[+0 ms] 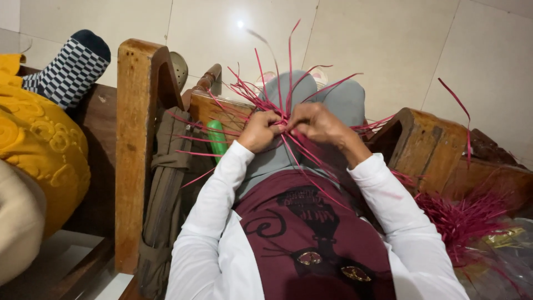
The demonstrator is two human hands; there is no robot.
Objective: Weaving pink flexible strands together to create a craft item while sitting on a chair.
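A maroon patterned top [316, 239] with white sleeves [214, 222] is filling the near view. Above it, the left hand [260, 131] and right hand [317, 124] are meeting over the lap, both pinching crossing pink strips [277, 105] that are fanning toward twelve o'clock. More loose strips [461, 219] are lying at four o'clock.

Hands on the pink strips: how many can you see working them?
2: the left hand and the right hand, side by side over the lap, both pinching the bundle of pink strips. No other hand shows; the neighbour in yellow shows none.
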